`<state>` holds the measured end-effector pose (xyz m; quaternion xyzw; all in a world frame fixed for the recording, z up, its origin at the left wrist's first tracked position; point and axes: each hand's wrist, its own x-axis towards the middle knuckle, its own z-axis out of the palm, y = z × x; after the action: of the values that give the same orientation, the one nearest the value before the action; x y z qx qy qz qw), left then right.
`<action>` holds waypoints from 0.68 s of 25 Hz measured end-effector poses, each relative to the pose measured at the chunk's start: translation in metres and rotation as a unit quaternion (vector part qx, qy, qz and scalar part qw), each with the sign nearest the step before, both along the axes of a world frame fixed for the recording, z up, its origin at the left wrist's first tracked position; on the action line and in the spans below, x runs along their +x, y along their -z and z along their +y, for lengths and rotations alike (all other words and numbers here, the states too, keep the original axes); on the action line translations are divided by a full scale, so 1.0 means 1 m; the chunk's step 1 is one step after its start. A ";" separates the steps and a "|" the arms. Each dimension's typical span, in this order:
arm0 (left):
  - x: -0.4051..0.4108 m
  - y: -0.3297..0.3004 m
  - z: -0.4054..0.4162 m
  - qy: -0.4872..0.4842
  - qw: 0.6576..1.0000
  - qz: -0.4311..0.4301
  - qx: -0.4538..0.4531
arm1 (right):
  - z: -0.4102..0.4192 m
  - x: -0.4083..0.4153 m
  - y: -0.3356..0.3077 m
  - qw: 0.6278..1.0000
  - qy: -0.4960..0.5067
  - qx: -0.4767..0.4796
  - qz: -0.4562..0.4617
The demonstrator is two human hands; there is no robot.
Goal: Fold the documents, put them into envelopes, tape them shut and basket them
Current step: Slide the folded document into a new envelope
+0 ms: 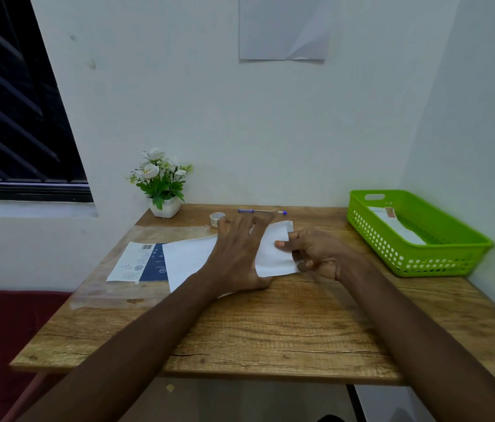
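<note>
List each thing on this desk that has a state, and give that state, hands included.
White paper sheet: lying on the wooden table, right end lifted, partly folded.
Left hand: flat, fingers spread, pressing the sheet.
Right hand: pinching the sheet's right edge.
Green plastic basket: holds a white envelope.
Clear tape roll: standing untouched.
Blue pen: capped, lying flat.

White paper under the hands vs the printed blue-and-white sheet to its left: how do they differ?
The plain white paper is blank; the printed blue-and-white sheet carries a barcode, text and a dark blue panel. The white paper is being handled, with the left hand spread flat on it and the right hand pinching its right part, while the printed sheet lies untouched. The white paper overlaps the printed sheet's right edge. Both rest on the wooden table.
</note>
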<state>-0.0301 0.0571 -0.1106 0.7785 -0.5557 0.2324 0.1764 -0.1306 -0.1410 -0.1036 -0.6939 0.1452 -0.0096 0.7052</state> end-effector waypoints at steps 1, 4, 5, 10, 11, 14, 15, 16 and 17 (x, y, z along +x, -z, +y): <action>0.000 0.000 -0.001 -0.005 1.000 -0.003 0.003 | 0.001 0.001 0.000 1.000 0.025 0.014 0.005; 0.002 -0.002 -0.002 -0.038 0.999 -0.007 0.009 | -0.003 -0.002 -0.006 0.996 0.045 0.080 -0.019; 0.003 -0.003 -0.001 -0.047 0.999 -0.009 0.013 | -0.005 -0.005 -0.008 0.993 0.046 0.103 -0.036; 0.005 -0.003 -0.001 -0.062 0.997 -0.040 0.025 | -0.012 -0.012 -0.014 0.987 0.024 0.130 -0.088; 0.006 -0.003 -0.001 -0.067 0.997 -0.042 0.019 | -0.012 -0.012 -0.015 0.988 0.016 0.129 -0.083; 0.010 -0.005 0.001 -0.078 0.996 -0.039 0.015 | -0.012 -0.015 -0.016 0.990 -0.038 0.125 -0.058; 0.010 -0.005 0.002 -0.075 0.996 -0.037 0.020 | -0.010 -0.017 -0.016 0.989 -0.061 0.125 -0.059; 0.010 -0.004 0.002 -0.068 0.997 -0.036 0.026 | -0.009 -0.018 -0.016 0.987 -0.080 0.128 -0.062; 0.009 -0.004 0.002 -0.060 0.997 -0.037 0.032 | -0.007 -0.019 -0.014 0.984 -0.097 0.133 -0.065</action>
<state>-0.0207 0.0589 -0.1066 0.8067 -0.5213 0.2530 0.1163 -0.1499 -0.1480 -0.0891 -0.6023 0.0314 0.0334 0.7969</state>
